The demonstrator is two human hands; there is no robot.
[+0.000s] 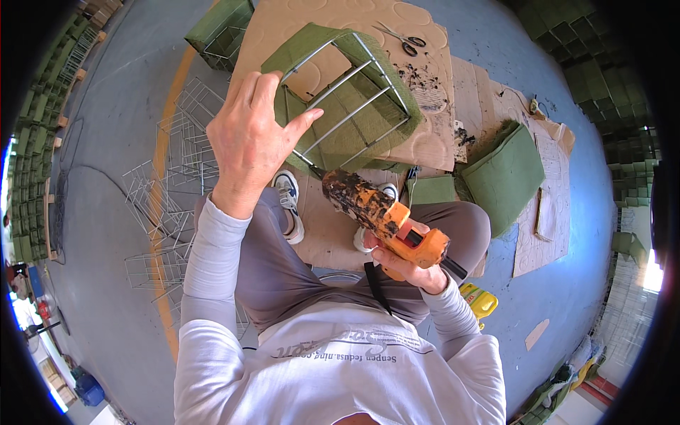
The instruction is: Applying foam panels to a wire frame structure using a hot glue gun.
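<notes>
The head camera looks steeply down from just above the white shirt (319, 386), which fills the lower middle of the frame; the left hand (248, 131) and right hand (419, 275) sit farther from the lens, around the centre. Its fisheye reaches wide (the yellow floor line (164, 304), left of centre, bows and the corners go black), taking in distant stacked green pieces (32, 170) at the far left and upper right edges.

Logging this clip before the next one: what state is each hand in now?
Left hand: fingers curled, thumb spread, at the wire frame; whether it grips cannot be told.
Right hand: closed, holding the orange tool.
</notes>
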